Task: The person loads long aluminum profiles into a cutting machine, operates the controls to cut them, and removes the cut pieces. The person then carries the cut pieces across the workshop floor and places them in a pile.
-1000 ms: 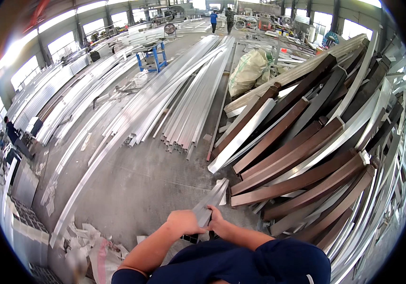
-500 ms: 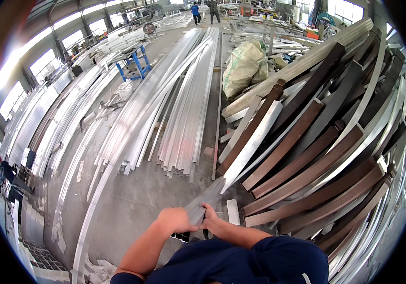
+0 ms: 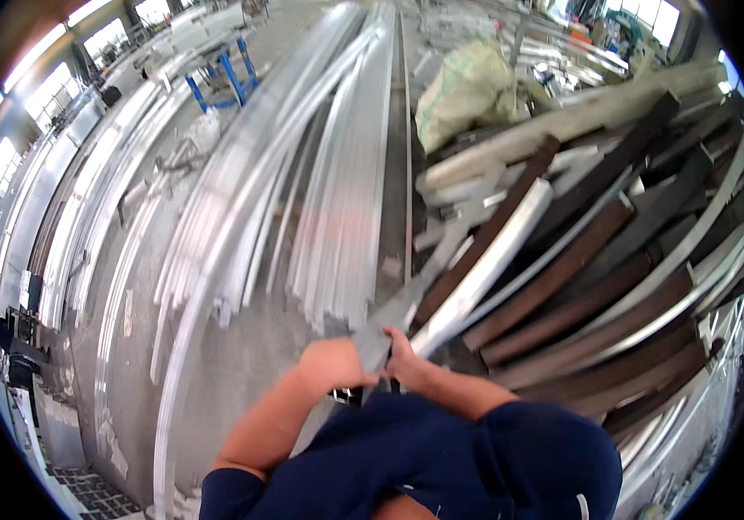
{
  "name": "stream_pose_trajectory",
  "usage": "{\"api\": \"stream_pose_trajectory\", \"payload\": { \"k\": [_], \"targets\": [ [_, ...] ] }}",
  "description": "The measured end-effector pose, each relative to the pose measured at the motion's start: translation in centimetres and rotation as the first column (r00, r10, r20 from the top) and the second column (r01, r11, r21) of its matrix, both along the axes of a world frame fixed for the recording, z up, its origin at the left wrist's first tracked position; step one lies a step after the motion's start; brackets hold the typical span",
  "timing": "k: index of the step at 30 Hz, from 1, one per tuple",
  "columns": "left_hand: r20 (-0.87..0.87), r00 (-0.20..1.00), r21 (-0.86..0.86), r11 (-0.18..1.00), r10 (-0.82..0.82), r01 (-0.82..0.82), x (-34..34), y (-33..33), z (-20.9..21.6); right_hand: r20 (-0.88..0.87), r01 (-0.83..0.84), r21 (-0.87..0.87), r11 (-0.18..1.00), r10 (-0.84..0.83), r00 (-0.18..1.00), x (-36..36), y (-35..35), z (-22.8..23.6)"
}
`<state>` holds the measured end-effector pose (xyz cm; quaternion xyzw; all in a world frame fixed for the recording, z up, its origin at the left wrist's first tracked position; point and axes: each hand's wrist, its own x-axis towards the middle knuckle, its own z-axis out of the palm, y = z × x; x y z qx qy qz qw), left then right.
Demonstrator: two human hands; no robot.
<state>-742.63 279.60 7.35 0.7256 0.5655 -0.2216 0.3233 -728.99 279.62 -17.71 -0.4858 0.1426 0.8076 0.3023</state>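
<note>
Close to my body, both hands hold a long grey metal profile (image 3: pixel 400 305) that slants up and to the right, over the near ends of a stacked pile. My left hand (image 3: pixel 336 362) is wrapped round its near end from the left side. My right hand (image 3: pixel 407 362) grips the opposite edge, thumb up along it. Below my left hand a dark, hollow-looking end (image 3: pixel 348 395) shows, mostly covered. Just right of the grey profile lie a white bar (image 3: pixel 486 260) and a dark brown bar (image 3: pixel 511 217). Motion blurs the profile's far end.
Long silver profiles (image 3: pixel 342 225) lie in bundles on the floor ahead. Brown bars (image 3: pixel 563 269) are heaped at the right. Behind them stands a pale woven sack (image 3: pixel 467 95). A blue metal stand (image 3: pixel 229 78) is at the far left, beyond more silver lengths (image 3: pixel 86 186).
The grey profile now reaches visibly farther up and right, beside the brown bar. My view has shifted and blurred. Both hands keep their grip.
</note>
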Motion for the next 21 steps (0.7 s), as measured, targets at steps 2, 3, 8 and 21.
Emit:
{"api": "stream_pose_trajectory", "payload": {
  "k": [2, 3, 8, 21],
  "targets": [
    [0.001, 0.995, 0.061, 0.993, -0.1, 0.099, -1.4, 3.9, -1.0, 0.013, 0.026, 0.066, 0.997, -0.027, 1.0, -0.6, 4.4, -0.7],
    [0.012, 0.995, 0.013, 0.995, -0.095, 0.094, -2.0, 5.5, -0.5, 0.012, 0.015, 0.065, 0.998, -0.015, 1.0, -1.0, 5.5, 0.3],
    [0.032, 0.986, 0.082, 0.983, -0.166, 0.163, -3.5, 13.9, 1.7, 0.029, 0.041, 0.051, 0.998, -0.043, 0.999, -2.5, 14.0, 6.2],
    [0.017, 0.993, 0.07, 0.991, -0.115, 0.114, -1.6, 39.2, -1.9, -0.064, 0.085, 0.036, 0.996, -0.082, 0.995, -1.5, 39.2, -1.4]
  ]
}}
